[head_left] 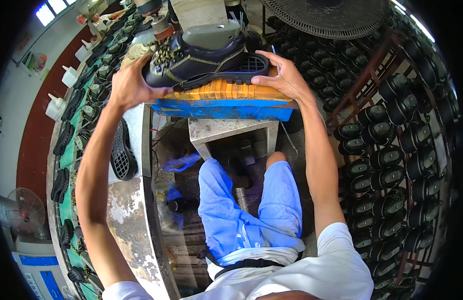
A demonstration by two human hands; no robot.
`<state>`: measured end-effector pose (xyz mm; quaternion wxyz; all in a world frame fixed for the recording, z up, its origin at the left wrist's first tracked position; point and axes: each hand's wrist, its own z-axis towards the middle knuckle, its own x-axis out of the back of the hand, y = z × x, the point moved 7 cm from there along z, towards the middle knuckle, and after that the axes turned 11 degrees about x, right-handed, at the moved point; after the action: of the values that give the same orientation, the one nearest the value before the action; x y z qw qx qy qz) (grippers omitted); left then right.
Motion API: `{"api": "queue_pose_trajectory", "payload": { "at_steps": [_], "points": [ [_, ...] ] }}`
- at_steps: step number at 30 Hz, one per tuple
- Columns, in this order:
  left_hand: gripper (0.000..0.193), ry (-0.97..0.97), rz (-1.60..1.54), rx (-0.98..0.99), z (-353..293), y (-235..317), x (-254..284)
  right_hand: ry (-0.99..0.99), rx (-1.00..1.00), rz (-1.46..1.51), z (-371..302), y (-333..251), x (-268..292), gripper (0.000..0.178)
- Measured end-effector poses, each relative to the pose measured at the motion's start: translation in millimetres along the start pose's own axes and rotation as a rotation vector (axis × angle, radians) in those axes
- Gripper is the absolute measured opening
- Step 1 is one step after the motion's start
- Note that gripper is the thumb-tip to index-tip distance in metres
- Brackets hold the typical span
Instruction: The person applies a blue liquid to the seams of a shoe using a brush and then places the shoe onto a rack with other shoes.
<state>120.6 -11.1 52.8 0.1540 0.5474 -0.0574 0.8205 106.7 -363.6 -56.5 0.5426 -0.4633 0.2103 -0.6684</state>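
Note:
A black shoe (199, 62) with yellow stitching and dark laces lies toe to the left, a grey-green last (211, 35) filling its opening. Beneath it is a black rubber sole (255, 66); toward the heel its open grid shows, apart from the upper. My left hand (127, 86) is closed round the toe, thumb low in front. My right hand (286, 77) grips the sole's heel end between thumb and fingers. Shoe and sole are over a worn pad wrapped in yellow-orange tape (224, 91), on a blue block (216, 110). Fingers behind the shoe are partly hidden.
A machine head (162, 27) hangs behind the toe. At left, a loose sole (122, 152) lies on a metal bench, beside a green conveyor (66, 155) of soles and shoes, with white squeeze bottles (55, 106). Racks of lasted shoes (386, 175) and a fan (326, 15) stand right.

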Motion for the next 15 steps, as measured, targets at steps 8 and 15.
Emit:
{"api": "queue_pose_trajectory", "payload": {
  "at_steps": [8, 15],
  "points": [
    [0.113, -0.175, -0.023, -0.056, 38.7, 39.7, -26.9, -0.035, -0.004, 0.159, 11.6, 6.8, -0.3, 0.078],
    [0.101, -0.045, -0.101, -0.177, 30.6, 18.7, -26.7, -0.035, 0.032, 0.107, 16.7, 3.2, 3.2, 0.079]
  ]
}}
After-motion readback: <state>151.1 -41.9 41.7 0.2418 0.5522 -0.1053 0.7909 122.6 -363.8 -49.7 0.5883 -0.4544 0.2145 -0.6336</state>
